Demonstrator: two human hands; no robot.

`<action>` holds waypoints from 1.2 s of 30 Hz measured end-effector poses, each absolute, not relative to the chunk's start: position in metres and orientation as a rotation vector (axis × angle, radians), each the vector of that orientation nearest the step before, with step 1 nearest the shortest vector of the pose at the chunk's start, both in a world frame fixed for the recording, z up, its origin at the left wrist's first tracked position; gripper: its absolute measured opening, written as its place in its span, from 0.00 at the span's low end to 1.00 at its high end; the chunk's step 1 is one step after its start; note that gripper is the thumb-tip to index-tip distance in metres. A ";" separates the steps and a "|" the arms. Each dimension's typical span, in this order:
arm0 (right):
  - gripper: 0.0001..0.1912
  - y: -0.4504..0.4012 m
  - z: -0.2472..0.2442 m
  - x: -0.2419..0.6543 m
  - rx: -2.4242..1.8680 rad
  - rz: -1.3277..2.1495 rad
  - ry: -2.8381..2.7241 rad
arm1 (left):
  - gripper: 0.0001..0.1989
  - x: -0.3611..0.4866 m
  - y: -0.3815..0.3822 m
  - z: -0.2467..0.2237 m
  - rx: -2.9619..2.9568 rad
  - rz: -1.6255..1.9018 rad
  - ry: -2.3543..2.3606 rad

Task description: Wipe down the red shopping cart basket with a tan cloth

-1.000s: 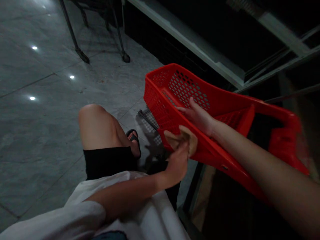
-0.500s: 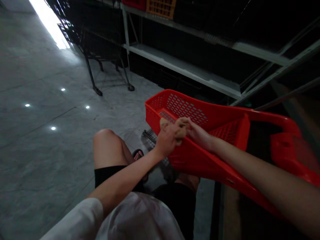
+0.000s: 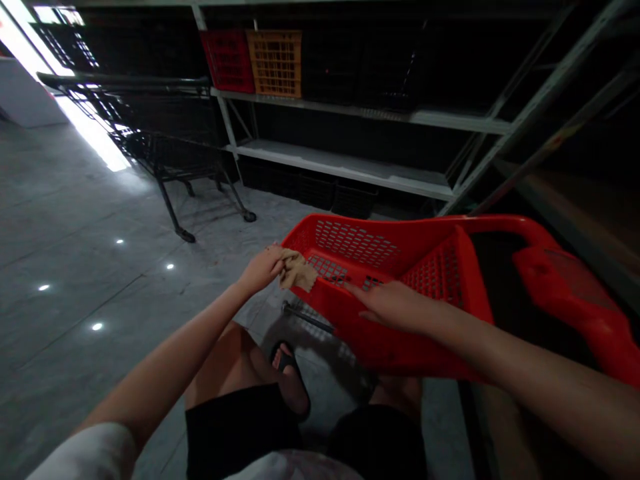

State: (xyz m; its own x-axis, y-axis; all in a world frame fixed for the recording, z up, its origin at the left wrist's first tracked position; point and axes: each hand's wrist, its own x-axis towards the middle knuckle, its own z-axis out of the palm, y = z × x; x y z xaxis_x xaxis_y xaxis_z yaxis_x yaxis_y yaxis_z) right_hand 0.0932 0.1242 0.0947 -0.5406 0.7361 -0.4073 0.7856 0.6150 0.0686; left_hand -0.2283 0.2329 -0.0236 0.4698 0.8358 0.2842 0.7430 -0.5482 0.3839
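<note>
A red plastic shopping cart basket (image 3: 350, 327) with perforated walls stands in front of my knees, its handle end off to the right. My left hand (image 3: 264, 269) is closed on a tan cloth (image 3: 297, 270) at the basket's far left corner, and the cloth drapes over the rim there. Resting at the near rim, my right hand (image 3: 393, 305) has its fingers stretched toward the left, with nothing seen in them. Its underside is hidden.
Behind the basket stands a metal shelf rack (image 3: 340, 167) with a red crate (image 3: 228, 61) and an orange crate (image 3: 276, 63). A dark shopping cart (image 3: 165, 143) is parked at the left on the grey tiled floor (image 3: 65, 373).
My left hand has carried the cloth left along the rim to the corner, away from my right hand. My right hand now lies with its fingers extended. The view has tilted up.
</note>
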 end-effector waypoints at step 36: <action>0.23 0.163 0.028 0.177 1.736 0.039 2.631 | 0.14 -0.197 0.160 -0.014 3.288 0.497 0.679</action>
State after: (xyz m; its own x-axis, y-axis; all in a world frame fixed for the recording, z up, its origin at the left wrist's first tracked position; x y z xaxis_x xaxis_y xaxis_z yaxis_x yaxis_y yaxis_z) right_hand 0.1770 0.1634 0.0278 -0.3934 0.9191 0.0230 0.9193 0.3932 0.0148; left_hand -0.1970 0.1605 -0.0145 0.8791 0.3449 0.3291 0.4179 -0.8897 -0.1838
